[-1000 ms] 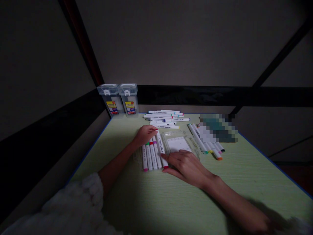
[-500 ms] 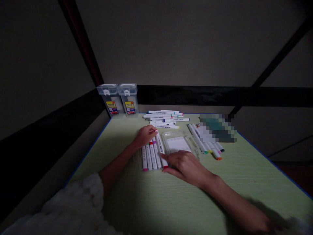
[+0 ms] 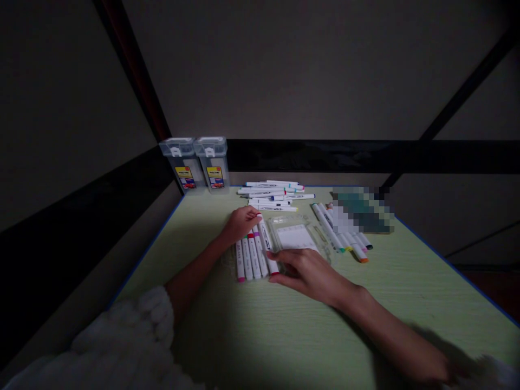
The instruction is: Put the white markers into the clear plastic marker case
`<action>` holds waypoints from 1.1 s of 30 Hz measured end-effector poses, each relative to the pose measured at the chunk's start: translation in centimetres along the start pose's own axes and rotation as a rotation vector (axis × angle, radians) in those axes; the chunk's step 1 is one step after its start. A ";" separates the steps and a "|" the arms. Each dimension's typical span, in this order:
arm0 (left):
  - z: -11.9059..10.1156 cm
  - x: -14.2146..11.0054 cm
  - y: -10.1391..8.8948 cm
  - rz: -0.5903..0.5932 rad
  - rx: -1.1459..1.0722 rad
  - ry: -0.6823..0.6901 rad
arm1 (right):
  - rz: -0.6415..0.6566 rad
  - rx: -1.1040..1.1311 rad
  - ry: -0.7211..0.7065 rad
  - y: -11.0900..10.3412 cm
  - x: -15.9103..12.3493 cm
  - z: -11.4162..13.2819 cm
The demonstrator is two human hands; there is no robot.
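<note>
The left hand [image 3: 242,222] has its fingertips curled closed at the far end of a slim white plastic marker with red ends [image 3: 265,234]. The right hand [image 3: 312,272] lays its index finger along the near part of that barrel, with the thumb at the near red end; I cannot tell whether they pinch it or only steady it.

The marker lies at four o'clock from the left hand and between nine and ten from the right palm, so neither hand is nearer: each has one end. Its long axis runs from between eleven and twelve, at the left fingertips, to between five and six, at the right thumb. With red at both ends, I cannot tell which is the writing end; dark print on the barrel faces up.

At nine o'clock from it, just beside, four white markers in a row [image 3: 249,259] point nearly the same way and seem to lie in clear plastic. At two o'clock sits a clear plastic case [image 3: 280,220] with a white card [image 3: 293,237].

Farther out, a loose heap of white markers [image 3: 268,193] lies at twelve, mostly crosswise, and two clear lidded plastic boxes [image 3: 213,165] stand at eleven.
</note>
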State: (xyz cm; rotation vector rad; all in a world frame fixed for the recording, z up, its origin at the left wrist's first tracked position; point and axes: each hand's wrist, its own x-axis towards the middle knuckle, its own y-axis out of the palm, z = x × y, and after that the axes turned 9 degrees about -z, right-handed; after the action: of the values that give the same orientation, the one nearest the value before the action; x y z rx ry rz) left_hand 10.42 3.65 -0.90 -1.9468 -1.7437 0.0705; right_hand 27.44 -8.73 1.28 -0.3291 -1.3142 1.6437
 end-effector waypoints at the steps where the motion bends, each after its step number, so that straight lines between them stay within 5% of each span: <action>1: 0.0 0.0 0.0 0.003 0.007 0.003 | 0.000 0.010 0.006 0.0 0.0 0.0; 11: 0.1 0.0 0.1 -0.011 0.031 0.026 | 0.009 0.038 0.050 0.1 0.2 0.1; 33: 0.0 0.0 -0.3 0.019 -0.018 0.004 | -0.021 -0.191 -0.128 0.1 0.0 0.0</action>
State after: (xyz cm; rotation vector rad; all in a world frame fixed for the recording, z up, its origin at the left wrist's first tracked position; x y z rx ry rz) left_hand 10.18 3.65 -0.82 -1.9754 -1.7299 0.0577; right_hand 27.37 -8.72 1.17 -0.3276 -1.5710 1.5460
